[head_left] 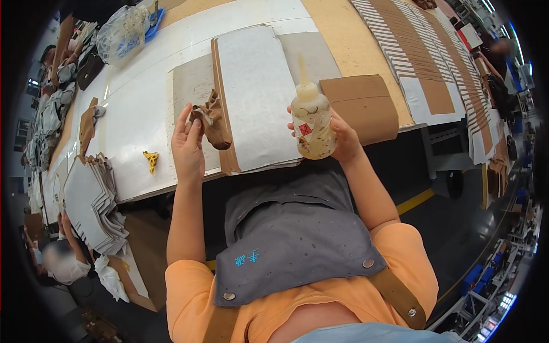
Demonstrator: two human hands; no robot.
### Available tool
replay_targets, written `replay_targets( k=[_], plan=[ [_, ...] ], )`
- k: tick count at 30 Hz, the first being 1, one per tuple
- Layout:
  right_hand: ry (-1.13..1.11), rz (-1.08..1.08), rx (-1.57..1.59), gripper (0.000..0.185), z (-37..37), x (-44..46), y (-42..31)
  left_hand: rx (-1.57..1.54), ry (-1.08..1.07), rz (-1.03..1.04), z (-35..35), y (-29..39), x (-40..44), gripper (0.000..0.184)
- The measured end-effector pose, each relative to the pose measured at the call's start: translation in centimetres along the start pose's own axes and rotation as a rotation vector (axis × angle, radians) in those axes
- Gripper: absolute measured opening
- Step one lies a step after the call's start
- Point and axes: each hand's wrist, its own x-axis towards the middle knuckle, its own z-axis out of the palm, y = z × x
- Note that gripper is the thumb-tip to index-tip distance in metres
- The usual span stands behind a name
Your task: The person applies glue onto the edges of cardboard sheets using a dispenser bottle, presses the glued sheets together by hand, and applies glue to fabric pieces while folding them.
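Observation:
My left hand (189, 146) pinches a crumpled brown leather scrap (215, 124) over the left edge of a stack of white-backed sheets (254, 97). Brown edges show along the left side of that stack. In my right hand (345, 137) is a translucent squeeze bottle (313, 123), upright, with a pointed nozzle, brown stains and a red label. My fingers wrap round it from behind and the right. Right of the bottle, a folded brown leather piece (366, 108) lies at the table's edge.
A small yellow piece (151, 160) lies on the white table (131, 126). Stacked white-backed pieces (88, 197) stand at its left edge. A plastic bag (121, 35) and blue tray (154, 23) sit far left. Overlapping brown-and-white sheets (420, 74) cover the right. A co-worker (67, 260) is at lower left.

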Motion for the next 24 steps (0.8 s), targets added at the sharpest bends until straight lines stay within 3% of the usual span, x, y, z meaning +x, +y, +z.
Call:
replay_targets(
  k=[18,24],
  plan=[
    [-0.071,-0.087,0.430,0.071,-1.5,-0.7,0.4,-0.035,0.014,-0.046,0.6,0.0,-0.4,0.036],
    [-0.281,-0.054,0.656,0.088,-2.1,-0.3,1.4,-0.065,-0.021,-0.060,1.4,-0.5,-0.4,0.036]
  ],
)
